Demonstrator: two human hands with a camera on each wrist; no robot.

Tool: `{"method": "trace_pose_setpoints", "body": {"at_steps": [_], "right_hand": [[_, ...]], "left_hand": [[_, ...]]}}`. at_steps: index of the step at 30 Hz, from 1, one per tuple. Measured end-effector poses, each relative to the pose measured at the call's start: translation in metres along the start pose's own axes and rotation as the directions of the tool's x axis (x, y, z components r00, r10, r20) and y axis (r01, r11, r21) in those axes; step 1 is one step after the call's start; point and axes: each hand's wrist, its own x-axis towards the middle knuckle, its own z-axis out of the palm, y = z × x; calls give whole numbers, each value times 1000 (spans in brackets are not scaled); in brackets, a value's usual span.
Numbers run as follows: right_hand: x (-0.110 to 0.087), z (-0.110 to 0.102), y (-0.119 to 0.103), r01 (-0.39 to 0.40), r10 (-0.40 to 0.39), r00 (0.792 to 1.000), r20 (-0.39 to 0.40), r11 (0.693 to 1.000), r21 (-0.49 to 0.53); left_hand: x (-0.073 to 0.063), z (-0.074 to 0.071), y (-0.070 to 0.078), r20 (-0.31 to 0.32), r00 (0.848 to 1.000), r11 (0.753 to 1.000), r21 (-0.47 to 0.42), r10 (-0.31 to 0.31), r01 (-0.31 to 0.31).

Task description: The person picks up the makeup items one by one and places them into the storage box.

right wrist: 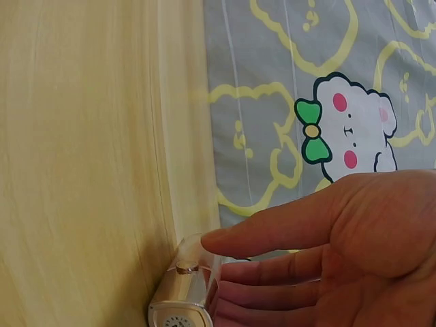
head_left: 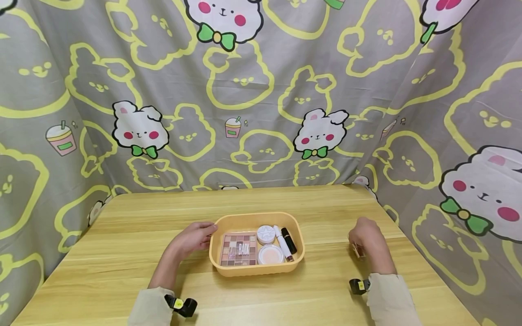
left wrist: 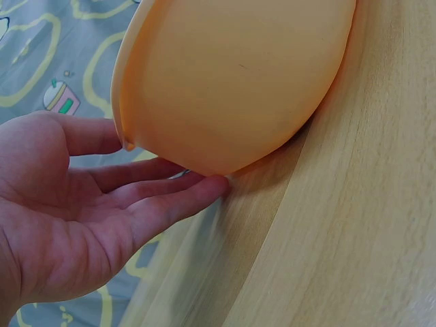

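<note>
At the left end of an orange-yellow plastic basket (head_left: 257, 272), my left hand (head_left: 193, 237) holds on, its thumb at the rim and its fingers against the outer wall low down, as the left wrist view shows. Inside lie an eyeshadow palette (head_left: 238, 250), a round white star-marked case (head_left: 266, 234), a round clear-lidded compact (head_left: 271, 256), a white tube (head_left: 282, 242) and a black tube (head_left: 289, 240). Far to the right, my right hand (head_left: 367, 236) grips a small clear and gold cosmetic bottle (right wrist: 182, 289) at the table, thumb on one side, fingers on the other.
The wooden table (head_left: 326, 294) has its right edge close to my right hand. Grey curtains (head_left: 261, 90) with rabbit prints hang behind the table and along both sides. A small black camera (head_left: 185, 307) is strapped to each wrist.
</note>
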Motion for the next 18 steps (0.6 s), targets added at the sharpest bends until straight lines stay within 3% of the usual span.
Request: {"method": "trace_pose_setpoints", "body": {"at_steps": [8,18], "right_hand": [[-4,-2,-3,-33,33,996,87,999,8],[-8,-1,-5,-16,19,996,90,999,-37]], "left_hand": [[-1,1,0,-4,1000,1000,1,-2,2],[-1,1,0,3,1000,1000,-3,4,-4]]}}
